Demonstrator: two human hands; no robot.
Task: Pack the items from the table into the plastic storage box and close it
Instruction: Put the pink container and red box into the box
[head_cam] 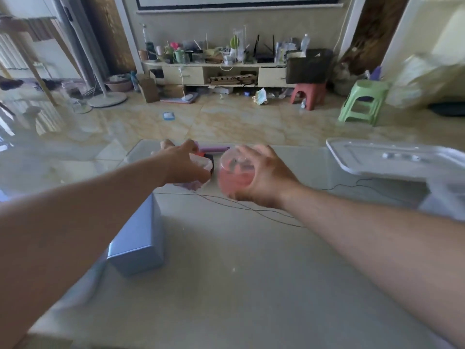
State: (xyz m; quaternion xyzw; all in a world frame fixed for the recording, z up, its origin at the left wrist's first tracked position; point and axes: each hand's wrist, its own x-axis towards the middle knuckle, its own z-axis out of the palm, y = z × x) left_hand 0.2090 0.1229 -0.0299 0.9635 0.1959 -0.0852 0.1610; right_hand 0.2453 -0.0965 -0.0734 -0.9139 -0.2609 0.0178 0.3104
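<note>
My right hand [266, 175] grips a round clear container with pink contents [232, 175], lifted a little above the table [226, 260]. My left hand [181, 163] rests over a clear plastic-wrapped item [201, 163] at the table's far side; its fingers curl onto it. A purple stick-like item [214, 148] lies just behind the two hands. A blue-grey rectangular box [137, 238] stands on the table near my left forearm. The white plastic storage-box lid [392, 158] lies at the right, with part of the box [442, 197] below it.
A thin dark cable [251, 210] runs across the tabletop under my right wrist. Beyond the table lie the tiled floor, a green stool [362, 102], a red stool [308, 94] and a cluttered TV cabinet [214, 69].
</note>
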